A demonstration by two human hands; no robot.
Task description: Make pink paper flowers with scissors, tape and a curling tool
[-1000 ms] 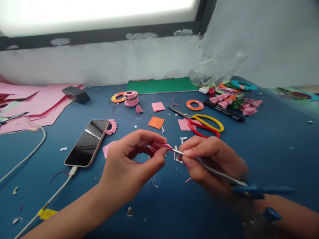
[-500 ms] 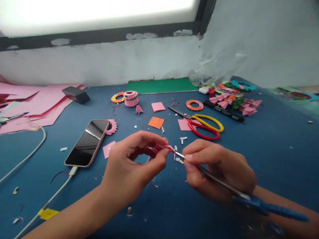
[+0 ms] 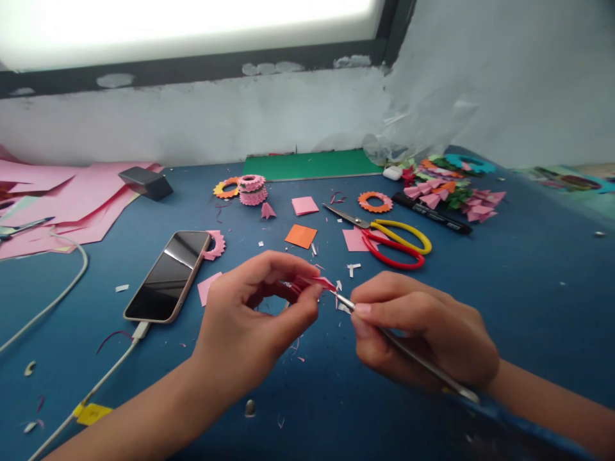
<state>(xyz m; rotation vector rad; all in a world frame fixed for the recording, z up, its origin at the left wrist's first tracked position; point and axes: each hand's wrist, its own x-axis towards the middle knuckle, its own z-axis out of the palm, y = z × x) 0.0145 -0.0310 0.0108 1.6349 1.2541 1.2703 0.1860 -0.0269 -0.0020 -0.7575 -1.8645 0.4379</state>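
My left hand (image 3: 262,314) pinches a small folded pink paper piece (image 3: 321,280) between thumb and fingers, partly hidden by them. Closed like a pen grip, my right hand (image 3: 423,326) holds a slim silver metal tool (image 3: 413,353) with a blue rear part; its exact kind is unclear. The tool's narrow tip meets the right end of the folded paper. Beyond my hands lie an orange paper square (image 3: 301,236), a pink paper square (image 3: 304,205) and scissors (image 3: 398,238) with red and yellow handles, resting on another pink square.
A charging phone (image 3: 169,275) lies left beside a pink toothed paper ring (image 3: 217,244). Stacked pink rings (image 3: 252,191), an orange ring (image 3: 375,202), a black marker (image 3: 432,214) and paper flowers (image 3: 435,192) sit farther back. Large pink sheets (image 3: 81,192) and a dark block (image 3: 145,183) are at left.
My right hand has shifted slightly, and the tool's blue rear part has swung lower. The tip stays at the folded paper. My left hand has hardly moved.
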